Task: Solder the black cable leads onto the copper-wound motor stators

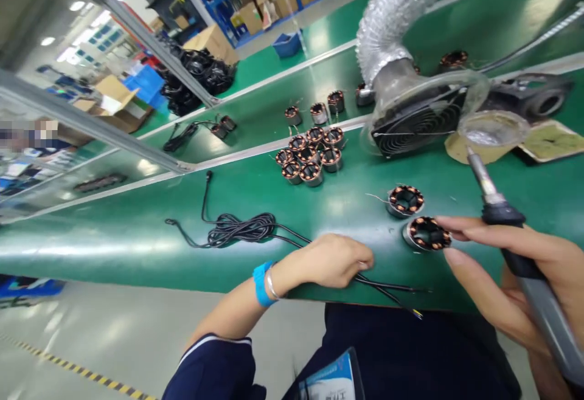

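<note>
My left hand (335, 260), a blue band on its wrist, is closed around black cables (381, 283) near the table's front edge. Their stripped ends lie to its right, and the coiled part (241, 230) lies to its left. My right hand (506, 272) holds a soldering iron (524, 248), tip pointing up and left. Its thumb and index finger also grip the side of a copper-wound stator (427, 234) at the table. Just behind that one stands a second stator (406, 200) with a thin wire sticking out to the left.
Several stators (310, 155) stand grouped on the green table (137, 224), more behind a metal rail. A fume fan (410, 120) with a silver duct (387, 23) stands at the back right, beside a round dish (493, 129) and a yellowish sponge (554, 140).
</note>
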{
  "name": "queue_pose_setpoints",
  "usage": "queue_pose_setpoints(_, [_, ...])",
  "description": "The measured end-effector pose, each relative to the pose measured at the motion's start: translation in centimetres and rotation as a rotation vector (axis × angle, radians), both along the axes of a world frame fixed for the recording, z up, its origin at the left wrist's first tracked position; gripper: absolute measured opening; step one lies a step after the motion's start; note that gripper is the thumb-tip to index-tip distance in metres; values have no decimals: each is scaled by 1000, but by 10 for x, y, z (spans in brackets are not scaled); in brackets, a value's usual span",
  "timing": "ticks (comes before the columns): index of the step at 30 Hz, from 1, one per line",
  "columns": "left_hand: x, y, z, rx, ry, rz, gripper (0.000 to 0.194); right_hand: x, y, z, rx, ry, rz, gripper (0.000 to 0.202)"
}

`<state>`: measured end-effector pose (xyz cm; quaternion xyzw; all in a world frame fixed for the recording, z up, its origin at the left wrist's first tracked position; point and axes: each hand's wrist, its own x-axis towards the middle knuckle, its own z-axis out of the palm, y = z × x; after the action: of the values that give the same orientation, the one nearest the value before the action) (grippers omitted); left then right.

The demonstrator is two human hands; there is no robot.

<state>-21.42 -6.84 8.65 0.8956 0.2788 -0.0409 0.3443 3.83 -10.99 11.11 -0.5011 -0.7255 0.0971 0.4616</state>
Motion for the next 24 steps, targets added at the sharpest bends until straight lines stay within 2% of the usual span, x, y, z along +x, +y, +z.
queue_pose_setpoints(6, [-22, 12, 3, -19, -84, -70, 11, -3, -2, 5, 102, -37, -20, 25])
queue_pose_setpoints(11, [-27, 8, 7, 15, -63, -103, 10, -1, -5, 1, 124, -65, 1, 27])
queue_pose_setpoints(14, [-29, 4, 6, 92, -20, -116, 13, 0, -4, 0, 121, -74, -14, 27])
queue_pose_setpoints(16, [-31, 3, 5, 152, -57, -51, 14, 0, -4, 0, 124, -69, -6, 27])
queue_pose_setpoints(20, [-33, 3, 3, 244, -313, 235, 11, -5, -2, -2, 96, 5, -74, 32])
queue_pose_setpoints(22, [-33, 3, 2, 288, -413, 318, 11, -11, -1, -5, -8, 85, -109, 34])
queue_pose_setpoints(24, [-32, 2, -1, 332, -446, 344, 9, -18, 1, -7, -133, 160, -69, 35])
